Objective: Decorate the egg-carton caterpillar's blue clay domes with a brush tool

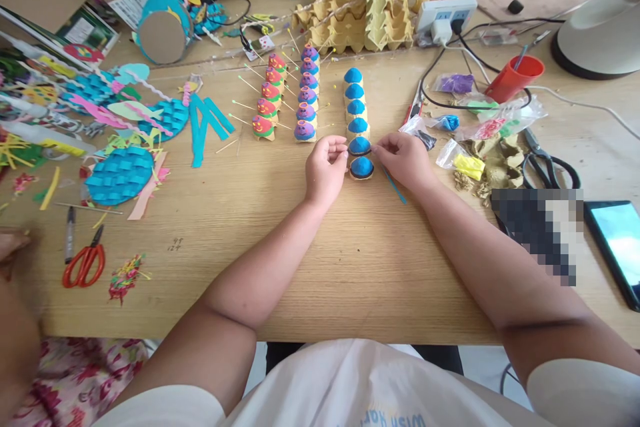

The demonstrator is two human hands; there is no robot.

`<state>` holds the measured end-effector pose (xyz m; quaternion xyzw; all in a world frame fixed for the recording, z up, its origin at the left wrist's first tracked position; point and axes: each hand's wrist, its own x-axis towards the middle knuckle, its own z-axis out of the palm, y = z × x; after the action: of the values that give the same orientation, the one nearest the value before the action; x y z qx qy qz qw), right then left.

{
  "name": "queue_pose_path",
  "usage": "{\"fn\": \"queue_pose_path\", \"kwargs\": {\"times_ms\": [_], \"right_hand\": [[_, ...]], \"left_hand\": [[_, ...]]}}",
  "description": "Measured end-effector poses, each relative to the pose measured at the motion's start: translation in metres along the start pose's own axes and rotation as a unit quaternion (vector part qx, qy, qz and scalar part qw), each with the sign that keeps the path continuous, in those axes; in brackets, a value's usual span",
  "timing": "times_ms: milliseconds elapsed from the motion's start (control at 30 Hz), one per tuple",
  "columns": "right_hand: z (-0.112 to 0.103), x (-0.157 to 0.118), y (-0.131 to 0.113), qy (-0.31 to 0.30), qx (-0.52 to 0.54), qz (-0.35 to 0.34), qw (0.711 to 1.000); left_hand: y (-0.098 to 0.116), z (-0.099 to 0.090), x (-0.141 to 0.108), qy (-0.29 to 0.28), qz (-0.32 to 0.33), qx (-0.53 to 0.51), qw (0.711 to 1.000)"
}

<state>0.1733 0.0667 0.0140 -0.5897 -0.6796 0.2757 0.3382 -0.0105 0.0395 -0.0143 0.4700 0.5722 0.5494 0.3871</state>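
Blue-topped carton strip point(356, 108) runs near to far, right of the purple-topped row point(308, 83). At its near end, left hand point(326, 170) and right hand point(406, 159) flank it, fingers bent; whether either grips cannot be determined.

At the bottom centre of the frame, blue lettering point(394, 417) on a white shirt point(345, 380) stands upside down, seeming to include "Wish", while small handwritten marks point(175, 245) left of centre on the wooden table point(300, 273) seem to include "12".
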Motion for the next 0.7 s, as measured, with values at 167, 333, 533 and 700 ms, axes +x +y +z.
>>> {"fn": "queue_pose_path", "kwargs": {"times_ms": [167, 333, 533, 700], "right_hand": [[0.0005, 0.0004, 0.0005, 0.001, -0.006, 0.003, 1.0], [0.0014, 0.0008, 0.0019, 0.002, -0.008, 0.004, 1.0], [0.0016, 0.0007, 0.0018, 0.003, -0.009, 0.002, 1.0], [0.0025, 0.0013, 0.0033, 0.001, -0.009, -0.003, 1.0]], "left_hand": [[-0.001, 0.0, 0.0003, -0.003, 0.003, -0.004, 1.0], [0.0008, 0.0004, 0.0, -0.004, -0.009, -0.011, 1.0], [-0.0018, -0.0003, 0.0007, -0.005, 0.002, -0.001, 1.0], [-0.0081, -0.0012, 0.0021, -0.012, 0.026, 0.021, 0.999]]}}
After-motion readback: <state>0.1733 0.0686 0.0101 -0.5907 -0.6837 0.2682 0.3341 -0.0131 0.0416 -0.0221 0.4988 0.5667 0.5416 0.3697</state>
